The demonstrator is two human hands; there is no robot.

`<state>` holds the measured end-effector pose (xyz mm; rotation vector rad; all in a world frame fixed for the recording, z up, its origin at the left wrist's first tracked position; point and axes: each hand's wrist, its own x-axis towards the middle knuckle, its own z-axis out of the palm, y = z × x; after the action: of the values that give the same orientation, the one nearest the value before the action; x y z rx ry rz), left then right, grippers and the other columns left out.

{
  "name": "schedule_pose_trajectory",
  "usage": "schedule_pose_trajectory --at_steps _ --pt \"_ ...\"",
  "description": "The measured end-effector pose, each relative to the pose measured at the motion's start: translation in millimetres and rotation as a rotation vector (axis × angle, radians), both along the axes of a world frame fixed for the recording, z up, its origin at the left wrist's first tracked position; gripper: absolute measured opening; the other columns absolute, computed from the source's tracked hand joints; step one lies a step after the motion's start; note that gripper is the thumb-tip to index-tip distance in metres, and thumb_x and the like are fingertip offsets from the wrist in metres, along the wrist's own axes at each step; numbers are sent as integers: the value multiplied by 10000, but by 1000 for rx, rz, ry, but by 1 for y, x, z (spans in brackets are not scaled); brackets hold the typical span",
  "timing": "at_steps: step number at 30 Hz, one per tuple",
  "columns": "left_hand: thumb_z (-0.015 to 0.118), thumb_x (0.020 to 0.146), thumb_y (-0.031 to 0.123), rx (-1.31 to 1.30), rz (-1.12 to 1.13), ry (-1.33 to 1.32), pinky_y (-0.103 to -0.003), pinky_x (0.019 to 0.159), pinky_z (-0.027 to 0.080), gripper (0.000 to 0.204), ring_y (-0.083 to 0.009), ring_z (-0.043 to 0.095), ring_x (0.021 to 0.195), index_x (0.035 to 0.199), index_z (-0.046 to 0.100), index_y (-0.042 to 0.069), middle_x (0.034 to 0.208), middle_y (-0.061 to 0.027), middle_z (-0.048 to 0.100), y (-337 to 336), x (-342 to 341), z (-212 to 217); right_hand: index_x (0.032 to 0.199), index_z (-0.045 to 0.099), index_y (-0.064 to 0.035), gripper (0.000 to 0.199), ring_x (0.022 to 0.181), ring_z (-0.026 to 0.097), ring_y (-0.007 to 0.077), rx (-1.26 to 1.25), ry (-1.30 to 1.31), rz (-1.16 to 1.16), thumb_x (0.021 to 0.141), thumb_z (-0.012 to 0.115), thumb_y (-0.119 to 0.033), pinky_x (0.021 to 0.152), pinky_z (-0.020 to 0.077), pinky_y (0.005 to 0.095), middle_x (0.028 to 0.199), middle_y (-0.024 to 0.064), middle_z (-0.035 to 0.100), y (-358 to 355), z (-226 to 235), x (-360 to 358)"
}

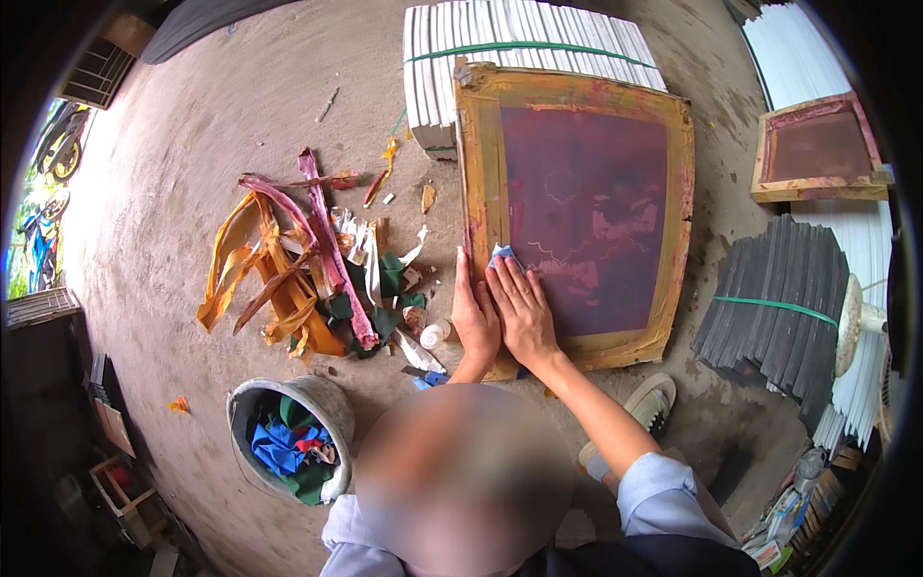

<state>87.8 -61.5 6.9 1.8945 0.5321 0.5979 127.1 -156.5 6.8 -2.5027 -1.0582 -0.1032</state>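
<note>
A large screen printing frame (586, 192) has a purple mesh with paler worn patches, bordered by brown tape. Its far edge overlaps a strapped bundle of white sheets. My right hand (520, 308) presses flat near the left side of the mesh, with a small blue cloth (504, 255) under its fingertips. Along the frame's left border lies my left hand (475, 322), fingers stretched out and nothing visible in it. A white bottle or cap (434, 335) and a blue-handled blade (423, 375) are on the floor beside my left wrist.
Peeled tape strips (279, 260) and scraps litter the floor at left. Nearer stands a grey bucket (332, 409) of coloured rags. The white bundle (529, 34) is beyond the frame. At right are a dark strapped bundle (774, 308) and a smaller printing frame (817, 149).
</note>
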Motion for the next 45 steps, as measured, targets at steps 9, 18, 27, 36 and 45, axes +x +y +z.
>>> schedule_pose_trajectory --at_steps 9,18,27,36,45 --pt "446 950 -9 91 20 10 -412 1023 425 512 -370 487 1267 1450 339 6 1430 -212 444 -7 6 4 1487 348 -146 522 1433 292 178 83 -275 -242 979 450 -205 1179 196 461 1563 22 301 37 46 136" --pt "434 944 -1 51 -19 -38 -440 1088 350 526 -398 379 1345 1456 314 4 1472 -231 364 6 0 1 1415 457 -89 550 1409 340 210 13 97 -39 882 499 40 1153 299 424 1504 58 400 -56 10 -66" --pt "665 792 237 914 -954 -10 -405 1046 361 472 -246 402 1265 1250 561 195 1310 -43 461 -49 -95 1 1036 696 -24 294 1038 638 299 174 83 -485 815 546 97 880 520 372 1101 142 678 -183 30 -21" --pt "570 815 143 949 -813 104 -339 801 481 189 -218 535 973 999 607 119 952 -41 534 24 -111 -2 1011 700 -31 309 928 678 308 220 75 -268 794 522 99 815 537 364 1012 158 696 -177 150 22" --pt "593 825 142 679 -687 101 -392 839 484 120 -257 554 984 938 622 113 949 -64 595 0 -118 50 1020 691 -31 300 949 655 331 -100 209 -36 797 517 69 866 519 398 988 172 687 -169 179 -7"
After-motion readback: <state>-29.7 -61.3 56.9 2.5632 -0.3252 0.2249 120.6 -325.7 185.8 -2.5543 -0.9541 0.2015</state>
